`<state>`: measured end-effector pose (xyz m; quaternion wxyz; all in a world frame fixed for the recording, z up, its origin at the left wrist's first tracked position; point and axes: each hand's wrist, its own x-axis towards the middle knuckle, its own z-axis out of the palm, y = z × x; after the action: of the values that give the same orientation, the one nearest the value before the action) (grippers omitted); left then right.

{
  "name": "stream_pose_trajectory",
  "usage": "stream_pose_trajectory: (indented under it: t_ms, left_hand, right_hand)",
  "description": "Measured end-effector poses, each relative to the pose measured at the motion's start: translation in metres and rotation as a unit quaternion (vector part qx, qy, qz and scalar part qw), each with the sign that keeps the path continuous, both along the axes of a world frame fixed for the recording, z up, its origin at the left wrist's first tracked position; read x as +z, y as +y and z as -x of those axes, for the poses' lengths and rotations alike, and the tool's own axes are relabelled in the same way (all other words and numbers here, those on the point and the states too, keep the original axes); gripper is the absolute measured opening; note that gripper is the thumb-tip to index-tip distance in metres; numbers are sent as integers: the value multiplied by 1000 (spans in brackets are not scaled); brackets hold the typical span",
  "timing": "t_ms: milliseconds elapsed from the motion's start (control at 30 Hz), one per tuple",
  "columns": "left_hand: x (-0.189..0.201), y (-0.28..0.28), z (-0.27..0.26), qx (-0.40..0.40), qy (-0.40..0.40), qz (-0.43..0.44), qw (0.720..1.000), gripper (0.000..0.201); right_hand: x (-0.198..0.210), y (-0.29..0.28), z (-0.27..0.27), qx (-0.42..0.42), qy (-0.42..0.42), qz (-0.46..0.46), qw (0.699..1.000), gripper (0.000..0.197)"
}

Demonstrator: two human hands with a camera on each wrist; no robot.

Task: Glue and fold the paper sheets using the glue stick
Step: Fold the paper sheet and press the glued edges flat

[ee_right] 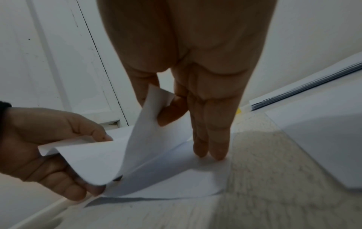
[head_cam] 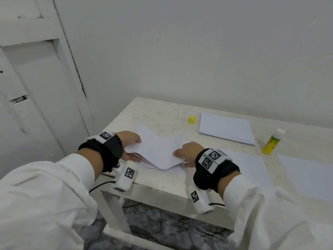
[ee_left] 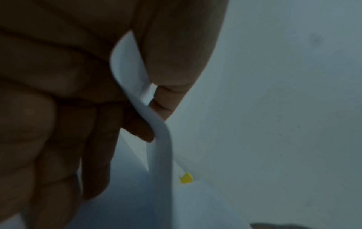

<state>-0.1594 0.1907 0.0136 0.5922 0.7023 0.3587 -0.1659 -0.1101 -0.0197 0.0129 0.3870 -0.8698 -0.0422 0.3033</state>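
A white paper sheet (head_cam: pixel 158 148) is curled up over itself near the table's front left corner, its lower part flat on the table. My left hand (head_cam: pixel 132 147) pinches the sheet's left corner between thumb and fingers (ee_right: pixel 94 134); the same sheet (ee_left: pixel 160 139) bends past my thumb in the left wrist view. My right hand (head_cam: pixel 187 153) pinches the lifted right corner (ee_right: pixel 154 99) with thumb and forefinger, while two straight fingers (ee_right: pixel 211 148) press the flat part down. The yellow-green glue stick (head_cam: pixel 272 142) stands uncapped at the right. Its yellow cap (head_cam: pixel 191 120) sits apart, farther back.
A stack of white paper (head_cam: pixel 227 128) lies at the back of the white table (head_cam: pixel 162 188). More loose sheets (head_cam: pixel 306 175) lie flat at the right. A wall stands behind the table and a white door (head_cam: pixel 36 87) is on the left.
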Motion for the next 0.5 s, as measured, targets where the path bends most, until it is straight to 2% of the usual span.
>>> stream_pose_trajectory:
  t_ms: [67,133,267,400,467,500]
  left_hand:
    - [3,1,2,5,-6,12,1000,22]
    - [3,1,4,8,-5,6,1000,24]
    - [14,-13,3,20,-49,-24,998,6]
    - [19,-49,-17,-23,-142,-53,988,46]
    - [18,-76,-26,-53,-181,-76,979,67]
    - [17,-90,-29,-81,-194,-94,973,70]
  right_hand:
    - [0,-1,-1,1,1,-5,1000,21]
    - [-1,-2,0,-35,24,-56,998,18]
    - [4,-25,2,-123,70,-170,975,34]
    - [7,-84,-2,-162,48,-178,969,46]
    - [6,-117,-2,-194,24,-154,969,44]
    - [5,-132,-2,-210,15,-142,967,41]
